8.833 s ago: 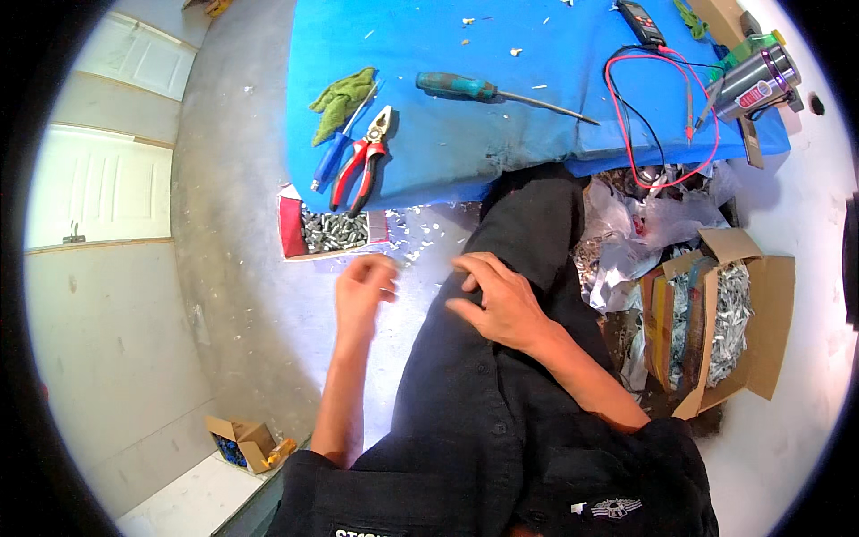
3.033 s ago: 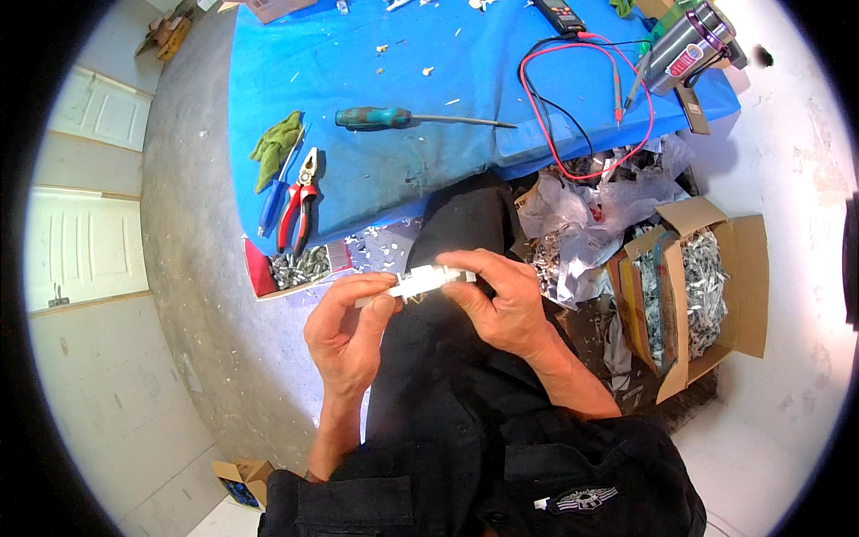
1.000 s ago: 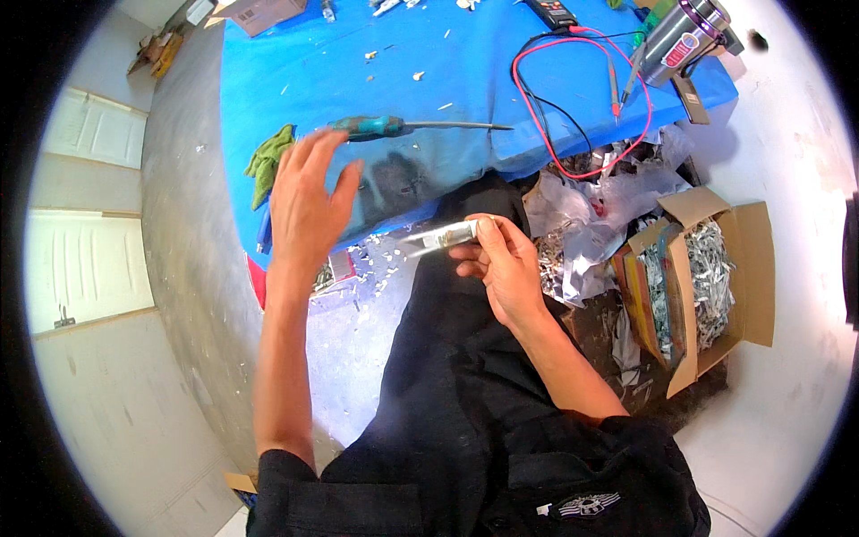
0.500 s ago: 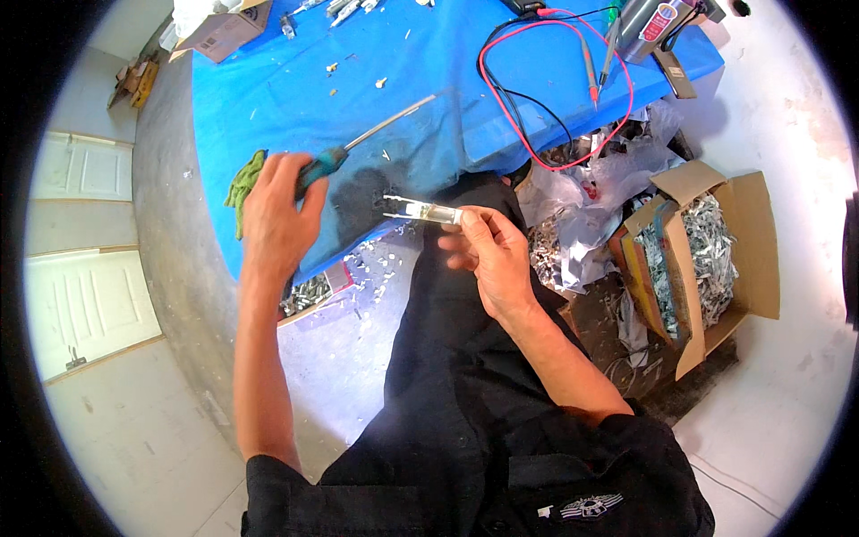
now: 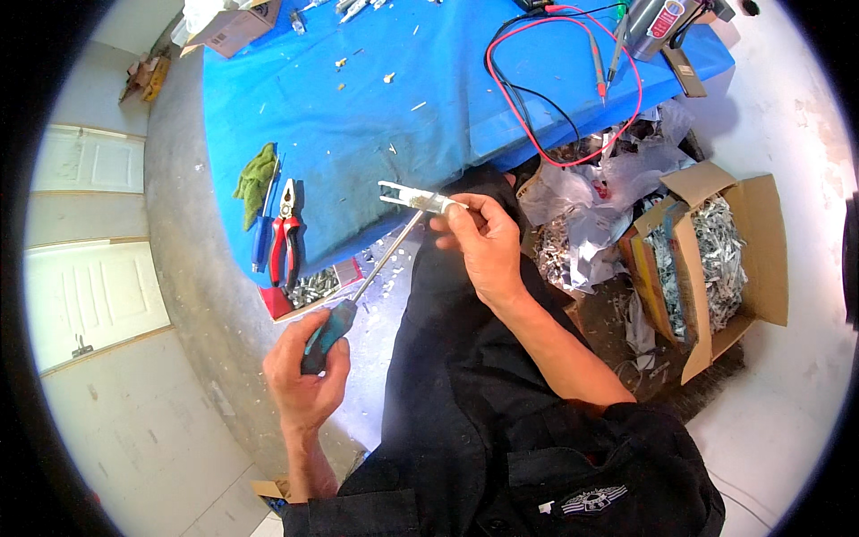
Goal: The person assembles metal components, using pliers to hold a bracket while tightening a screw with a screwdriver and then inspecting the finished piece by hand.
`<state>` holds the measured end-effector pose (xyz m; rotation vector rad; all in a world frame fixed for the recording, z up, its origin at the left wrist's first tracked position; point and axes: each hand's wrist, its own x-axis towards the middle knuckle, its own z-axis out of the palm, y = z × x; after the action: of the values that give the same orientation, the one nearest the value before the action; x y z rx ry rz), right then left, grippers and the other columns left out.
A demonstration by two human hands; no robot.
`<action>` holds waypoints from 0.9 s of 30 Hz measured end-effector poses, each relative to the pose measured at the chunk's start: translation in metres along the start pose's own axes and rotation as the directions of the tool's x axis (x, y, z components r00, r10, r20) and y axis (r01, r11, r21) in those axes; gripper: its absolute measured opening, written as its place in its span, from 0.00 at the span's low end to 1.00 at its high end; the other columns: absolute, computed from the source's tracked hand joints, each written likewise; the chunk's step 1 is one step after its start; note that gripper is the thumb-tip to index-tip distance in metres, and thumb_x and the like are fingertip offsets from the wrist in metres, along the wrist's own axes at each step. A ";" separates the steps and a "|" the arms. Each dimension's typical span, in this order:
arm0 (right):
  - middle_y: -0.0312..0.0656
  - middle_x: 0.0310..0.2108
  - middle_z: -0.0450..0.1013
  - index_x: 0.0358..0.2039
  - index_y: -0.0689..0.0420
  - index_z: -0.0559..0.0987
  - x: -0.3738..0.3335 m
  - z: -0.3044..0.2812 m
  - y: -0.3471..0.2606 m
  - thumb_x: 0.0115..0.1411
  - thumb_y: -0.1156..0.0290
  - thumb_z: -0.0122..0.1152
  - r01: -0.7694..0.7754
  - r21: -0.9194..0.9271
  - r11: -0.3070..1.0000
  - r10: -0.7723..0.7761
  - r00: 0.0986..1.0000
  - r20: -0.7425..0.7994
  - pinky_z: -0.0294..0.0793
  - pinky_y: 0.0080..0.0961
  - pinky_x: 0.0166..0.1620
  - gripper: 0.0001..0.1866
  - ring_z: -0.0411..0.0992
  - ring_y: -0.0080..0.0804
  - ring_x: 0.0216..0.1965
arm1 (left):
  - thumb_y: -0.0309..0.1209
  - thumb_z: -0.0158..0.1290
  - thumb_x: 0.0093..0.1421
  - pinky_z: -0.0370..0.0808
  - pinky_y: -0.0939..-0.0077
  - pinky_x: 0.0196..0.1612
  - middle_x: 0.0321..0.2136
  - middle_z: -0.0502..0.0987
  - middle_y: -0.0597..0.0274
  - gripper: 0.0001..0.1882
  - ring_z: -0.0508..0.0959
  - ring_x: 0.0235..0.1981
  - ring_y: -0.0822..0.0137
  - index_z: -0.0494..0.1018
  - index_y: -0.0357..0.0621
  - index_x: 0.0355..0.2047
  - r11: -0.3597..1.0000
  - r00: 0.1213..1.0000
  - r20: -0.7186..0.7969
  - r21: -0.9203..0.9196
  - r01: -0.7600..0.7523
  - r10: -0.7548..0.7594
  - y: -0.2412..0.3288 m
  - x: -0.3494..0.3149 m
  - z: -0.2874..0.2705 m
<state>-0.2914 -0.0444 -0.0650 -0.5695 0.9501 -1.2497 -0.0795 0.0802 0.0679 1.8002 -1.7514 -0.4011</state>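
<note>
My left hand point(image 5: 306, 387) is wrapped round the teal-and-black handle of a long screwdriver point(image 5: 328, 338). Its shaft slants up to the right, and the tip meets or passes just beneath a small white plastic piece point(image 5: 413, 198) with two prongs and a metallic middle; which of the two I cannot tell. My right hand point(image 5: 488, 249) pinches that piece by its right end, over my lap at the table's front edge. On the table to the left lie red-and-black pliers point(image 5: 285, 234), a blue-handled screwdriver point(image 5: 260, 243) and a crumpled green cloth point(image 5: 258, 185).
A blue cloth point(image 5: 376, 107) covers the table, with red and black meter leads point(image 5: 641, 98) at its right. Beyond the right edge, a cardboard box point(image 5: 761, 255) of metallic scraps stands by plastic bags point(image 5: 586, 246). Beneath the front edge sits a box of small metal parts point(image 5: 313, 288).
My left hand has drawn back toward me, bringing the screwdriver's tip to the white piece. The pliers and blue screwdriver have come into sight. My right hand has barely moved.
</note>
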 end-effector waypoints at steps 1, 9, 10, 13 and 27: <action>0.45 0.42 0.79 0.50 0.67 0.76 0.001 -0.001 0.005 0.71 0.72 0.61 0.028 -0.005 1.000 -0.028 1.000 0.007 0.82 0.23 0.37 0.13 0.82 0.29 0.40 | 0.18 0.62 0.54 0.77 0.75 0.32 0.33 0.83 0.54 0.18 0.83 0.29 0.67 0.79 0.37 0.47 1.000 1.000 -0.005 0.010 -0.015 0.015 0.001 0.000 0.002; 0.44 0.42 0.79 0.51 0.67 0.75 0.003 -0.002 0.011 0.71 0.73 0.61 0.061 -0.012 0.998 -0.061 0.998 0.007 0.82 0.23 0.39 0.13 0.82 0.29 0.40 | 0.18 0.64 0.50 0.80 0.68 0.31 0.34 0.82 0.51 0.22 0.84 0.29 0.56 0.80 0.40 0.47 0.985 0.998 0.018 0.160 -0.058 0.055 0.009 -0.008 0.005; 0.44 0.42 0.79 0.51 0.67 0.75 0.003 -0.002 0.012 0.71 0.73 0.61 0.064 -0.009 0.998 -0.064 0.998 0.009 0.82 0.23 0.39 0.13 0.82 0.29 0.40 | 0.18 0.64 0.50 0.80 0.68 0.32 0.34 0.82 0.51 0.21 0.85 0.29 0.56 0.80 0.40 0.47 0.983 0.998 0.010 0.171 -0.070 0.069 0.009 -0.009 0.006; 0.43 0.42 0.79 0.51 0.67 0.75 0.002 -0.001 0.010 0.70 0.74 0.62 0.060 -0.009 0.998 -0.060 0.998 0.009 0.81 0.21 0.40 0.13 0.81 0.26 0.39 | 0.18 0.64 0.51 0.81 0.67 0.32 0.34 0.82 0.51 0.21 0.85 0.30 0.56 0.81 0.40 0.47 0.974 0.994 -0.013 0.201 -0.106 0.111 0.007 -0.011 0.009; 0.39 0.40 0.78 0.47 0.65 0.77 0.002 -0.002 0.023 0.65 0.79 0.68 0.283 -0.208 0.936 -0.277 0.959 0.059 0.77 0.19 0.43 0.13 0.76 0.19 0.39 | 0.17 0.67 0.49 0.79 0.68 0.32 0.36 0.82 0.57 0.24 0.83 0.31 0.59 0.82 0.41 0.49 0.899 0.967 0.052 0.360 -0.250 0.248 0.022 -0.009 0.000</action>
<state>-0.2809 -0.0405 -0.0856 -0.9173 1.0114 -1.3954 -0.0978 0.0901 0.0790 1.7781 -2.1377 0.0308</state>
